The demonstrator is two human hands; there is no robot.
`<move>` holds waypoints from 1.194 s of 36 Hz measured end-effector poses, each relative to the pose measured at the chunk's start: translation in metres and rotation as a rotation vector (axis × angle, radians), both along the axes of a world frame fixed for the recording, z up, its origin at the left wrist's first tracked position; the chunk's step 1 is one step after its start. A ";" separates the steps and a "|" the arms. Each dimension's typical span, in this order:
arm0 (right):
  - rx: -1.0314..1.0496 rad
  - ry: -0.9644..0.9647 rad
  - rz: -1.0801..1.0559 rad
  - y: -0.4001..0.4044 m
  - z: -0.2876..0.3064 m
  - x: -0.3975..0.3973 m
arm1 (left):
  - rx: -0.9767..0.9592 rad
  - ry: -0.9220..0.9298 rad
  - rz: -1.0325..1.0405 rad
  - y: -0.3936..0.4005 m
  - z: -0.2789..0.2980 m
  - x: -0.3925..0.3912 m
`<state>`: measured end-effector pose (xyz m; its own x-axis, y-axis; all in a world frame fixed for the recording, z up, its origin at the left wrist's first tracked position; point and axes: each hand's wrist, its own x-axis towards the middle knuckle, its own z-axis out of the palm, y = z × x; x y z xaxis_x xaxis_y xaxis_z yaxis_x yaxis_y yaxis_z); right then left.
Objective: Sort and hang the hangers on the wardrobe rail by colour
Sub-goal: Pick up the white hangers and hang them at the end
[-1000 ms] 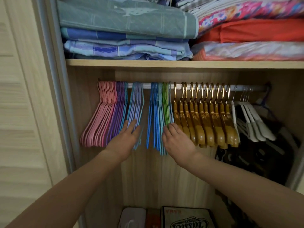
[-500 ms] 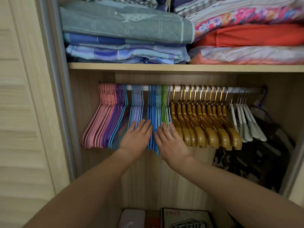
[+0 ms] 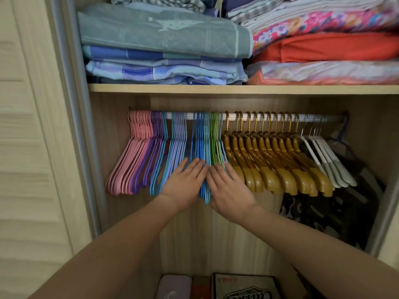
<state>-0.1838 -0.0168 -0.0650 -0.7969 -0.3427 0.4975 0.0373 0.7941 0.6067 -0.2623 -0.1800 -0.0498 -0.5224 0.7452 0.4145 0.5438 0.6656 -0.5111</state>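
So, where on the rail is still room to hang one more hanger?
Bare rail shows only between the light blue hangers and blue hangers, above the left hand. From pink hangers to white hangers, elsewhere is crowded.

Your two bare forearms, no sleeves showing, your left hand [image 3: 183,182] and right hand [image 3: 228,188] without gloves, rings, watch or bands, short plain unpainted fingernails

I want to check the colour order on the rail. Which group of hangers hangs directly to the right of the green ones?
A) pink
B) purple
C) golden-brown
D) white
C: on the rail, the golden-brown hangers begin right beside the green hangers, while the white hangers hang farther right.
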 end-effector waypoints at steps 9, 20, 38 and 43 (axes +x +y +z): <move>0.038 -0.021 0.015 0.006 0.003 -0.003 | -0.037 0.024 0.002 -0.007 0.004 -0.007; 0.012 -0.063 -0.031 0.002 0.004 -0.014 | -0.051 -0.033 0.168 -0.012 0.002 -0.012; -0.111 -0.087 -0.007 -0.003 0.005 -0.003 | 0.670 -0.518 0.466 -0.095 0.003 -0.034; -0.123 -0.084 0.008 -0.003 0.007 -0.003 | 0.600 -0.568 0.387 -0.089 0.006 -0.046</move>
<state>-0.1869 -0.0198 -0.0579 -0.8347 -0.2897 0.4683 -0.0160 0.8628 0.5052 -0.3079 -0.2688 -0.0436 -0.9351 0.2178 0.2795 0.2912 0.9217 0.2561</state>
